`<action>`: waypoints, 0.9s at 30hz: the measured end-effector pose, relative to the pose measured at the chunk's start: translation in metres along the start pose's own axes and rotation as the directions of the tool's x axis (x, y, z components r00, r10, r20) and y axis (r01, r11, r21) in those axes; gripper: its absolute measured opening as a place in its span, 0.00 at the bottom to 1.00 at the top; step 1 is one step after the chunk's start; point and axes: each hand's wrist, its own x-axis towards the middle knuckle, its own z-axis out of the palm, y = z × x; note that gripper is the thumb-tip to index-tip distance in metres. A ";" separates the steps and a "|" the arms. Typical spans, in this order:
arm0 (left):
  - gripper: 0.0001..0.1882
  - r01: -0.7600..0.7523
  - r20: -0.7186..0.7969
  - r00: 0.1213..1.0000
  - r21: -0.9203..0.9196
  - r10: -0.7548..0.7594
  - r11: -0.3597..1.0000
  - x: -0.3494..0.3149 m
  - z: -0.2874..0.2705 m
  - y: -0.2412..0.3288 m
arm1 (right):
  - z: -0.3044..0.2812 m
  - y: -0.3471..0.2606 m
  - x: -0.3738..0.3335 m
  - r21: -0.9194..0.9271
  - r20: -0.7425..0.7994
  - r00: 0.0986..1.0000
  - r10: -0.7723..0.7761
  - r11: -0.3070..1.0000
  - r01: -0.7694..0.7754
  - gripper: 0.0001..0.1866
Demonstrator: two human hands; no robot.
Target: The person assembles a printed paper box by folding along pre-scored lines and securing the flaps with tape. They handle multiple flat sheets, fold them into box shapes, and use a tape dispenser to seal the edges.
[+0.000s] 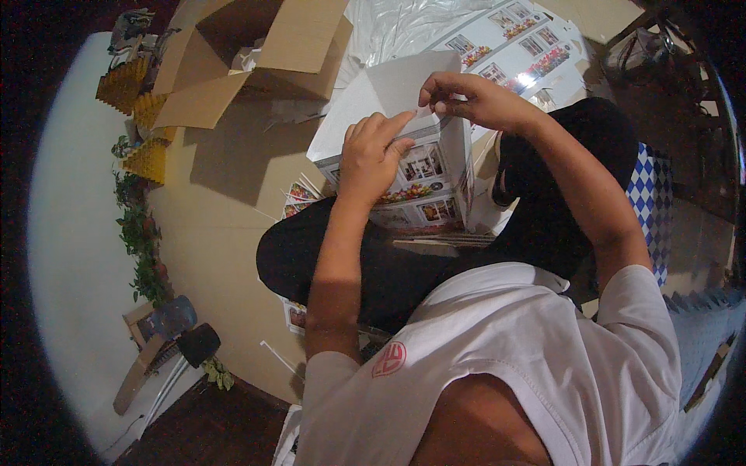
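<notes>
Between my bent legs stands a printed cardboard box [423, 167], with its white inside showing and its top open. My left hand [371, 151] holds the box's near upper edge, with the thumb on the printed side and the fingers over the rim. At the right upper corner, my right hand [470, 99] is closed, fingertips pinched together just above the rim. Whatever sits in that pinch is too small to make out. The box's far lower sides are hidden behind its front panel and my hands.
Beyond the box lie flat printed cardboard sheets [521, 54] and crumpled clear plastic [388, 31]. A large brown carton [303, 46] stands open at the far left. White strips [307, 186] are scattered beside my left knee. Plants [136, 233] line the left wall. A blue-checked cloth [651, 206] is at right.
</notes>
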 end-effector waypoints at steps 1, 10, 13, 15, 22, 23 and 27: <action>0.17 0.003 -0.014 1.000 -0.021 -0.004 1.000 -0.001 0.002 -0.002 | -0.001 0.001 0.000 0.019 0.005 1.000 0.015 1.000 -0.015 0.09; 0.08 0.135 -0.060 0.988 -0.158 -0.145 0.978 0.011 0.014 0.014 | 0.004 0.007 0.009 -0.046 0.036 0.999 0.028 0.999 -0.027 0.08; 0.07 0.221 -0.053 0.969 -0.262 -0.243 0.939 0.013 0.020 0.013 | 0.005 0.008 0.010 -0.067 0.022 0.998 0.055 0.996 -0.053 0.08; 0.07 0.244 -0.057 0.961 -0.287 -0.271 0.926 0.014 0.021 0.013 | 0.006 0.008 0.009 -0.039 0.014 0.998 0.058 0.998 -0.058 0.09; 0.04 0.220 -0.130 0.962 -0.158 -0.241 0.963 0.017 0.023 0.016 | 0.009 0.015 0.013 0.058 0.005 1.000 0.000 0.998 0.000 0.11; 0.04 0.202 -0.146 0.964 -0.137 -0.222 0.970 0.017 0.024 0.017 | 0.010 0.016 0.014 0.092 0.004 1.000 -0.006 0.996 0.005 0.10; 0.04 0.133 -0.232 0.963 -0.037 -0.138 0.990 0.017 0.029 0.016 | 0.012 0.016 0.017 0.143 0.002 0.999 0.039 0.989 -0.039 0.08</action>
